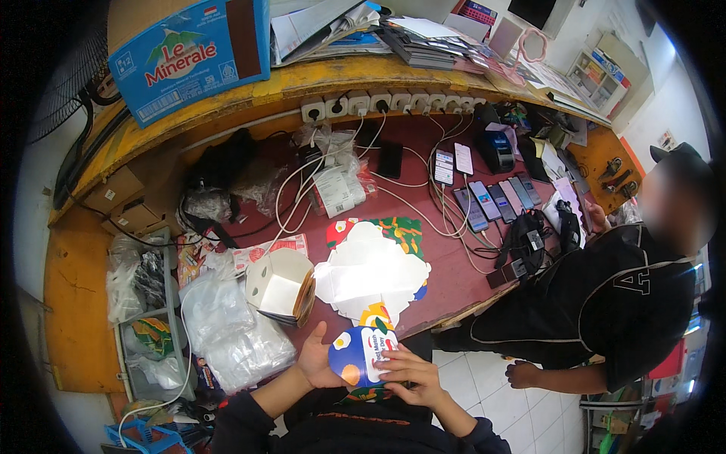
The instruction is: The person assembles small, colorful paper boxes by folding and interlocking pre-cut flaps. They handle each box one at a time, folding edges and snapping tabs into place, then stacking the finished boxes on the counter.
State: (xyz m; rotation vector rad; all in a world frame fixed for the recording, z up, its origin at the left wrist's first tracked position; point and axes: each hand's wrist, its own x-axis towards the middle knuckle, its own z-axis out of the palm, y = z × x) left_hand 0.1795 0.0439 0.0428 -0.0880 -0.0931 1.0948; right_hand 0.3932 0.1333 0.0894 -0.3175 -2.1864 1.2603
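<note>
A small printed carton box (352,356), blue and white with egg and orange pictures, is between my hands in front of my body. My left hand (314,359) holds its left side, thumb up along the edge and the other fingers mostly hidden behind it. Gripping the right side, my right hand (412,377) has its fingers bent over the printed face. Just beyond, flat carton blanks (370,272) lie stacked on the table, white inside up, with coloured printed edges showing underneath. Left of them stands an open-topped folded carton (276,289), pale inside.
Clear plastic bags (246,344) are piled left, beside a grey bin (162,356) of wrapped items. White cables cross the red table (412,198). Several phones (499,200) and a card terminal (495,150) lie far right. A person in black (597,295) is at the right.
</note>
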